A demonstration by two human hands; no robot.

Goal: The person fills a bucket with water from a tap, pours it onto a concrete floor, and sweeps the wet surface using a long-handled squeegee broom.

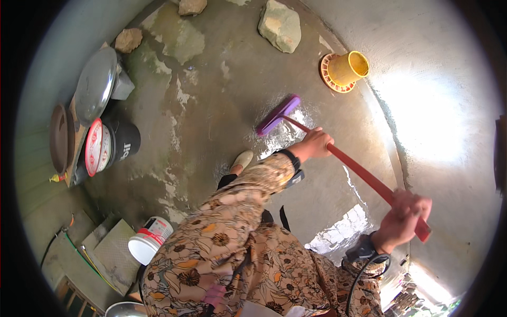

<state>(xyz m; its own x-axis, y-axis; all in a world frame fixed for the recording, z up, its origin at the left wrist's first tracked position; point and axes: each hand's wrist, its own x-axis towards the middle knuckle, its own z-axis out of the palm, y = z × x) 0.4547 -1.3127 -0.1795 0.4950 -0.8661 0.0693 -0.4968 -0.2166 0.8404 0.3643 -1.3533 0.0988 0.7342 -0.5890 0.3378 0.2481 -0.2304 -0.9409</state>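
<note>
A long red handle slants across the view, with the purple head of a floor broom at its far end. That head rests on the wet concrete floor; its underside is hidden. My left hand grips the lower handle, not far above the head. Higher up, near the handle's top end, my right hand is closed around it and slightly blurred. Both wrists wear dark bands. Water shines around the broom head and near my feet, where one pale shoe shows.
A yellow poultry feeder stands by the right wall. Large stones lie at the far side. Along the left wall are a metal basin, a black bucket and a brown round pan. A white bucket stands at my left.
</note>
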